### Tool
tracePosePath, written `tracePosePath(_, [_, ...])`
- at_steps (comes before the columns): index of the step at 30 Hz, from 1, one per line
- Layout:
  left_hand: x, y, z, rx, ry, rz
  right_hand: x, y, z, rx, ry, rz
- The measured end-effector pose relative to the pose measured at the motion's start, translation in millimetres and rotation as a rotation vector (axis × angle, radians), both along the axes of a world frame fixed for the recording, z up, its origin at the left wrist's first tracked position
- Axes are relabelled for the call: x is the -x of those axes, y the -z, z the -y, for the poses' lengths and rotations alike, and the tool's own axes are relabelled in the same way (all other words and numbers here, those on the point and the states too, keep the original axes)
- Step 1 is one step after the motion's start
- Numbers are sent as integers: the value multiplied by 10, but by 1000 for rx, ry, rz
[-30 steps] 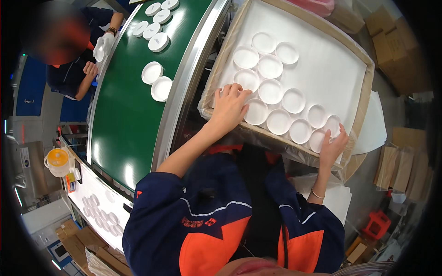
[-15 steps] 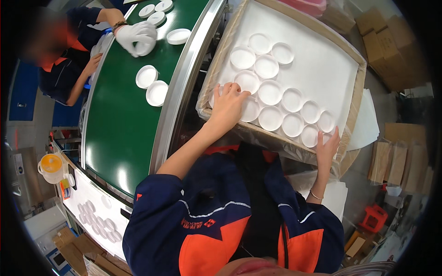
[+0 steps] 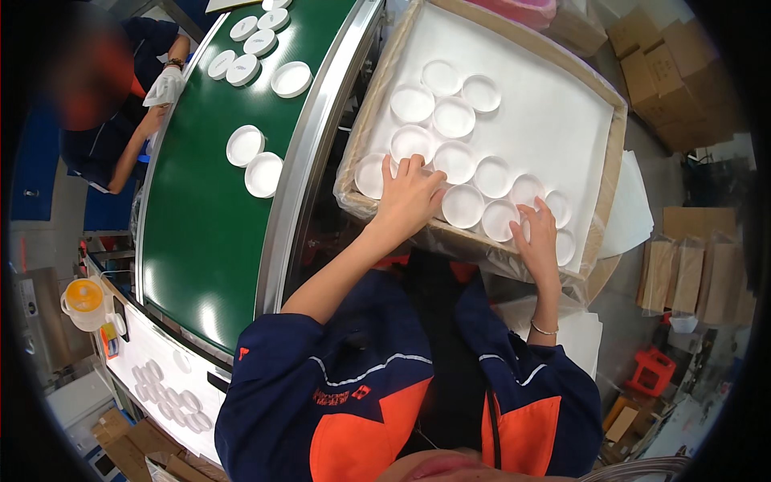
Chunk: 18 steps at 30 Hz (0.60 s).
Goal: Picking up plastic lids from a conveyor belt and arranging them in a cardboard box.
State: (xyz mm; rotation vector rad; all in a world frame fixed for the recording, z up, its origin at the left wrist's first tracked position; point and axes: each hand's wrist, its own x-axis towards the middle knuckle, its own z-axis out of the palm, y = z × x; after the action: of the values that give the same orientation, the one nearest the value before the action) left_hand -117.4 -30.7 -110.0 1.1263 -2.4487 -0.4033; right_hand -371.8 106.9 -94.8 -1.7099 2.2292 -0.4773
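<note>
Shallow round white lids [image 3: 454,117] lie hollow side up in staggered rows in a wide, paper-lined box [image 3: 606,189]. My left hand [image 3: 408,195] rests over the near-left row with its fingers spread, touching lids and hiding one under the palm. Just left of it sits a corner lid [image 3: 369,175]. Farther right along the near row, my right hand [image 3: 540,241] has its fingers apart and curved about a partly hidden lid. A lid [image 3: 500,219] lies beside its thumb, and another lid [image 3: 564,247] shows on its other side.
Left of the box runs a green conveyor belt [image 3: 201,217] with a metal rail [image 3: 281,217]. Two lids [image 3: 263,174] lie mid-belt, with several more farther up. Across it is a co-worker, one gloved hand [image 3: 165,87] at the belt's edge. Cartons [image 3: 666,88] stand at far right.
My right hand has moved left along the near row, away from the box's right corner. My left hand has shifted slightly nearer. The co-worker's gloved hand has drawn back from the belt's lids.
</note>
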Motion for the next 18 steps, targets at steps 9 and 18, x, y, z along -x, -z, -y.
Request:
tracePosePath(9, [27,-57,-8,-7,-88,-39,-489,-161,392,-60,-73,-119])
tracePosePath(18, [-41,28,-57,-25,-146,-64,-916,-195,1419,208,-347,-52])
